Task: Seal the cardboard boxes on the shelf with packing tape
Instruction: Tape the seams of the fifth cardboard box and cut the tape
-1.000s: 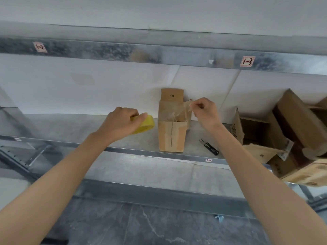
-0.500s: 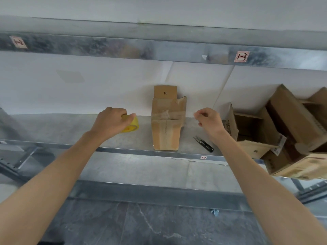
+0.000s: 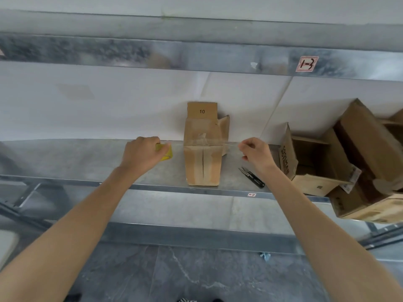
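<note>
Both grips hold on: left grip (image 3: 141,153) clasps the yellow tape roll (image 3: 166,151), right grip (image 3: 256,153), drawn off the cardboard box (image 3: 202,166), pinches clear tape (image 3: 231,144) stretched across it.

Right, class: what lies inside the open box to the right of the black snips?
The open box shows only bare, shadowed inner walls, and no contents are visible. Its back corners are too dark to judge.

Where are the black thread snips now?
Head view, right of centre: the snips lie on the metal shelf between the box marked 10 and the open box.
</note>
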Demonstrator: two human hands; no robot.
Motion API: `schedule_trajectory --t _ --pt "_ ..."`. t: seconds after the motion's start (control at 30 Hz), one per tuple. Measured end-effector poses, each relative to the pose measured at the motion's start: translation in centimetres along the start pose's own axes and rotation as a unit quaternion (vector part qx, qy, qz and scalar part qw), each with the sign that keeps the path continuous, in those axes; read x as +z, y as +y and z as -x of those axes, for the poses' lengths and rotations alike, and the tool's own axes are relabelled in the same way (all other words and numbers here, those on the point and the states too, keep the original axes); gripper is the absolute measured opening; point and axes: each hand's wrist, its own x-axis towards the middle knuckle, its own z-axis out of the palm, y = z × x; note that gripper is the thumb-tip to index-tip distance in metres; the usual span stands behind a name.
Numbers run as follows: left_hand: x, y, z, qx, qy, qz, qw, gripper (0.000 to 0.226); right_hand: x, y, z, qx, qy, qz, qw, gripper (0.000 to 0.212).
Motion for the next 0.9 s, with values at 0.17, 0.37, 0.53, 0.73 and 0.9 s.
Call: schedule_trajectory --t 0.17,0.37,0.53,0.73,0.9 --pt "2.9 2.4 1.2 -0.023 -0.011 -0.007 1.0 0.045 3.7 0.9 0.2 0.025 -0.019 -0.039 0.999 0.008" --pt "3.6 3.1 1.7 -0.042 0.006 0.009 0.999 0.043 7.1 2.6 -0.2 0.002 0.031 -0.055 0.998 0.02" --pt "3.5 3.4 2.2 -0.017 0.04 0.018 0.999 0.045 6.3 5.4 -1.1 0.013 -0.015 0.057 0.998 0.014" --pt "3.8 3.2 2.4 -0.017 0.046 0.022 0.999 0.043 0.3 11.0 -2.3 0.006 0.041 0.41 0.911 0.038" --pt "4.2 3.7 2.8 -0.057 0.057 0.026 0.996 0.042 -1.3 12.4 -2.4 -0.002 0.012 0.492 0.87 0.034"
